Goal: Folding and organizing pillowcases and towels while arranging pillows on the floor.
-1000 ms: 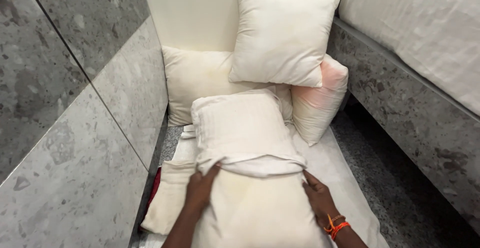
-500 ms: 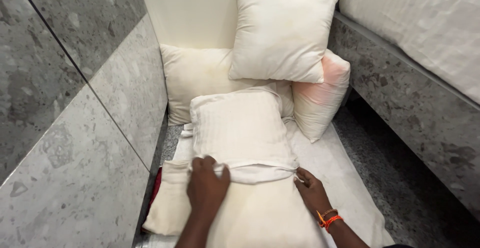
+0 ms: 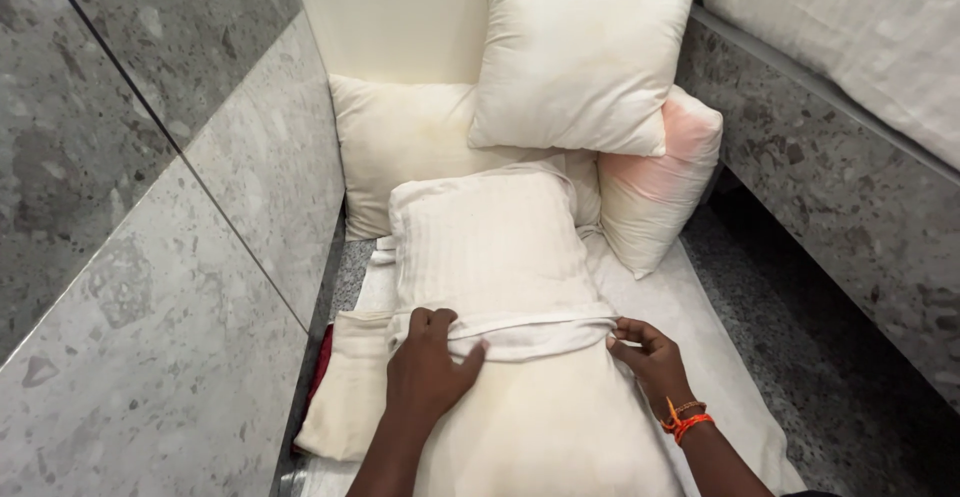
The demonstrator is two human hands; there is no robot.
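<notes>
Your left hand and right hand pinch pillowcase open edge, probably to cover pillow.

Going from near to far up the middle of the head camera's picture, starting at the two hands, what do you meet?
Left hand and right hand on the bare pillow → bunched edge of the striped white pillowcase → cream pillow lying against the back wall → white square pillow propped on top.
</notes>
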